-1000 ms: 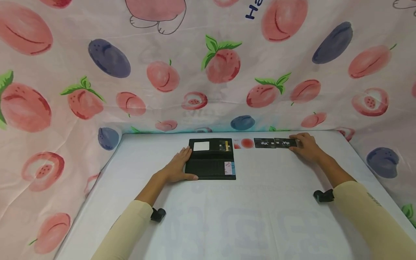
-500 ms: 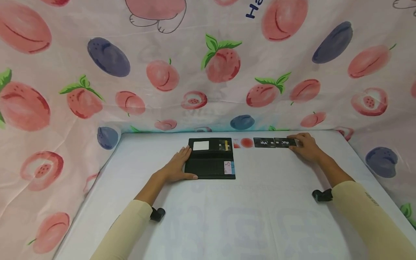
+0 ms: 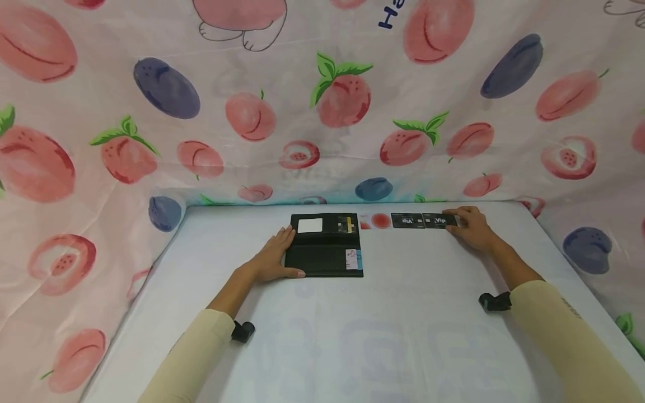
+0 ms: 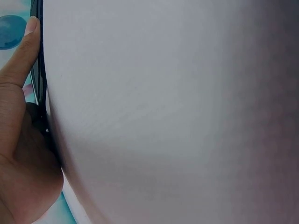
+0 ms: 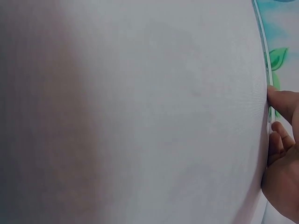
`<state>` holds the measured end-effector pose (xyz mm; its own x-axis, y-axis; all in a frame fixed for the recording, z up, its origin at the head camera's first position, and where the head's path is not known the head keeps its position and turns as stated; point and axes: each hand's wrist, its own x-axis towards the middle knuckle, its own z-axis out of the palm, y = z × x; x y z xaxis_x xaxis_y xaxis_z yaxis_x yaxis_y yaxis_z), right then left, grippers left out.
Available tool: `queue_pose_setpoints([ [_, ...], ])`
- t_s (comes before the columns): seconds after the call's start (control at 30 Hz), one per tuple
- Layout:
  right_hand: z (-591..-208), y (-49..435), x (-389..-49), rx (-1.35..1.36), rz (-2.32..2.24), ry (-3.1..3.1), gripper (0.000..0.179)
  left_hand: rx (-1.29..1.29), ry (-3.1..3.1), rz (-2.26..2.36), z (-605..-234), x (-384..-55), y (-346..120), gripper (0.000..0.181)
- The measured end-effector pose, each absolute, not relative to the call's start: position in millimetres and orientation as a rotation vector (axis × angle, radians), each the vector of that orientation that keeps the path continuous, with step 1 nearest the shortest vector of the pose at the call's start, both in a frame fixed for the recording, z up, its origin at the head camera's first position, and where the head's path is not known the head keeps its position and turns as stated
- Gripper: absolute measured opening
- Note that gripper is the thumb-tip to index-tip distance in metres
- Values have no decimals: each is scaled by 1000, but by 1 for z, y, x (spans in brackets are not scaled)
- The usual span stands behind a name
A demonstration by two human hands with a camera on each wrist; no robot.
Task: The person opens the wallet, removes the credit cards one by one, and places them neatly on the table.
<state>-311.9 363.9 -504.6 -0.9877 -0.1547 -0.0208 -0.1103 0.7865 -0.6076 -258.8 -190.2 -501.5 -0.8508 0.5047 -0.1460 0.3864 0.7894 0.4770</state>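
Note:
A black card wallet (image 3: pixel 322 260) lies unfolded on the table in the head view. A white card (image 3: pixel 309 225), a black-and-gold card (image 3: pixel 346 225) and a pink-and-blue card (image 3: pixel 354 259) show in its slots. My left hand (image 3: pixel 274 257) rests on its left edge, thumb and fingers spread. Right of the wallet lie a peach-print card (image 3: pixel 375 221), a black VIP card (image 3: pixel 407 221) and a second black VIP card (image 3: pixel 435 220) in a row. My right hand (image 3: pixel 472 229) holds the second one's right end between thumb and fingers. Both wrist views hide the cards' faces.
The white table (image 3: pixel 353 336) extends in front of the wallet and to both sides. A fruit-print curtain (image 3: pixel 302 112) rises along its back edge and sides. Black wrist cameras sit at the left wrist (image 3: pixel 243 332) and right wrist (image 3: pixel 495 301).
The head view has shifted slightly. Both hands, the wallet and the row of cards keep their positions relative to one another.

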Motion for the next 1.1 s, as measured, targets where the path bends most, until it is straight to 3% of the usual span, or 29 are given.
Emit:
queue_pose_setpoints([
  [1.1,-509,368,-316,-258,-997,2924,51,682,2717,667,-498,-257,-188,122],
])
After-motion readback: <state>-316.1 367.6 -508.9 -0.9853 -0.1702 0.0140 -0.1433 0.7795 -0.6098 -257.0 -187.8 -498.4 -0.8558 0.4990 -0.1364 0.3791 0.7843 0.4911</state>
